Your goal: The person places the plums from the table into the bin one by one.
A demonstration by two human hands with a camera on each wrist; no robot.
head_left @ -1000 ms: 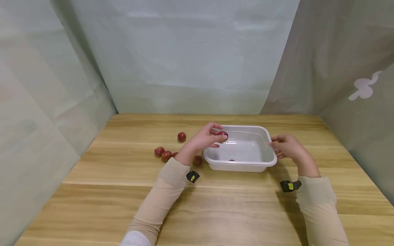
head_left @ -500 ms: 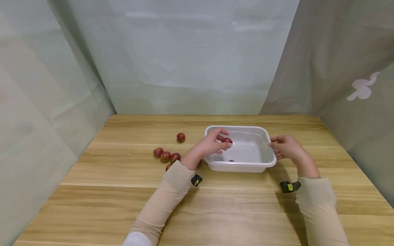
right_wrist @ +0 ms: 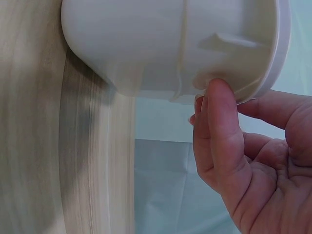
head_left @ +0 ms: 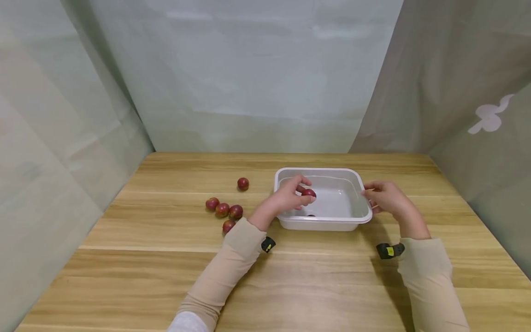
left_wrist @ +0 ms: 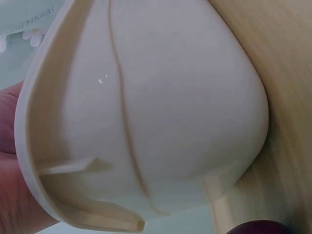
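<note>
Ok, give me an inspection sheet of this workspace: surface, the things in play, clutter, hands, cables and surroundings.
Surface: wooden table, light planks.
Job's things: white plastic tub on the table; one red fruit held over its inside; something small and dark on the tub floor, too small to tell.
Clutter: five loose red fruits on the table left of the tub, one lying apart farther back.
Grippers: left hand pinches the red fruit; right hand has its grip on the tub's right rim.
Cables: nothing seen.
Surroundings: pale cloth backdrop on three sides.
</note>
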